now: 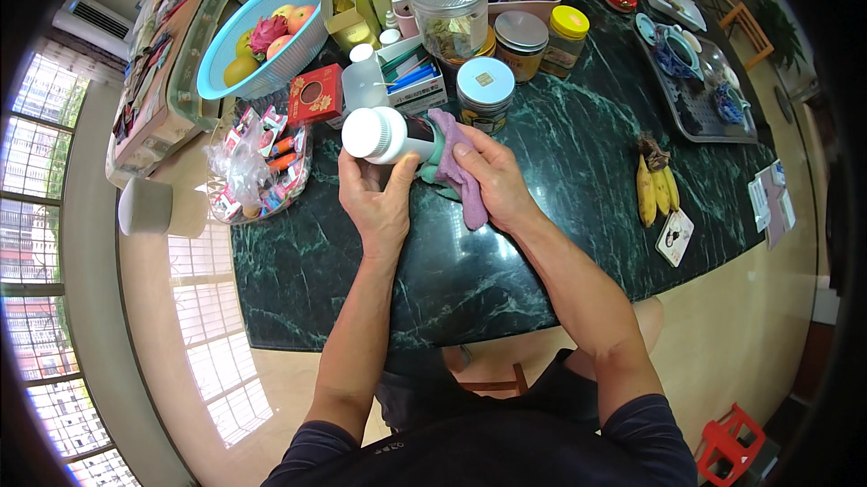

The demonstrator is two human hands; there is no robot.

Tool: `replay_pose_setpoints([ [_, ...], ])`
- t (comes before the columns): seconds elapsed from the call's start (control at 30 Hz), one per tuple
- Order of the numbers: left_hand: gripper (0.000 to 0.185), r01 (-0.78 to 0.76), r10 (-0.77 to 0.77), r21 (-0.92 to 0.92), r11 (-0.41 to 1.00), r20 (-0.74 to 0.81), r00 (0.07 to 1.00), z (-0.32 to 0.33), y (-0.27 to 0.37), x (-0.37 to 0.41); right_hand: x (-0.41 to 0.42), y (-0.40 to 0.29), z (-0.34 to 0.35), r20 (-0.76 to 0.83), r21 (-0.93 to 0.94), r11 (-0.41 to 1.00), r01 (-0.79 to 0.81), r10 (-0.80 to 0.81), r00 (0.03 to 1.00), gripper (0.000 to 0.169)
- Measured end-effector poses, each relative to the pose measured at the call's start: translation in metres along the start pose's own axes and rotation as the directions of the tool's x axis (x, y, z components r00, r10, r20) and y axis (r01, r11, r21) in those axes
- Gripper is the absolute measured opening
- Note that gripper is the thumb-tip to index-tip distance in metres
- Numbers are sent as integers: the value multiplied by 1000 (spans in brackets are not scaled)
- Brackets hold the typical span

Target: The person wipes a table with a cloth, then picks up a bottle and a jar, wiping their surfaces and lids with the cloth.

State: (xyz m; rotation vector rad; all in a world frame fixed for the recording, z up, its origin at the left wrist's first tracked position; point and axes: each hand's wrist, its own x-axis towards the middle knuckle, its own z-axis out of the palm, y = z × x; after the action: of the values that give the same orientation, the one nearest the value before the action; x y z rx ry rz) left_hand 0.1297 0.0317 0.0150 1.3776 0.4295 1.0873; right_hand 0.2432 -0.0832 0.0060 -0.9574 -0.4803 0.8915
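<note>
My left hand [376,196] grips a white plastic bottle [399,138] with a ribbed white screw cap, tilted on its side with the cap to the left. My right hand [498,175] holds a purple cloth [460,172] against the bottle's base end. Part of the cloth shows a green side or a second green cloth; which one I cannot tell. Both hands are above the dark green marble table [467,291]. A jar with a silver lid [485,81] stands just beyond the cloth.
A blue plastic basket of fruit [298,67], a red box [315,94] and a clear tray of wrapped snacks [257,169] are at the left. Several jars stand behind the hands. Bananas [656,192], a coaster [675,237] and a metal tea tray [711,138] lie at the right.
</note>
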Motion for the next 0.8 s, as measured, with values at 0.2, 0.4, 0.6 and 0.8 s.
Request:
replay_pose_setpoints([
  [0.2, 69, 103, -104, 15, 995, 202, 974, -3, 6, -6, 1, 0, 1, -9, 149, 986, -71, 73, 997, 43],
  [0.4, 80, 230, -159, -152, 961, 375, 913, -5, 11, 1, 2, -8, -5, -22, 162, 978, -130, 135, 991, 42],
  [0.6, 73, 304, -203, -216, 928, 391, 898, -11, 14, 6, 2, 1, -1, -2, -61, 997, 54, -54, 999, 41],
  [0.8, 63, 236, -210, 1, 972, 459, 863, -23, 0, 7, 1, -1, -3, -10, -195, 967, 164, -169, 986, 42],
])
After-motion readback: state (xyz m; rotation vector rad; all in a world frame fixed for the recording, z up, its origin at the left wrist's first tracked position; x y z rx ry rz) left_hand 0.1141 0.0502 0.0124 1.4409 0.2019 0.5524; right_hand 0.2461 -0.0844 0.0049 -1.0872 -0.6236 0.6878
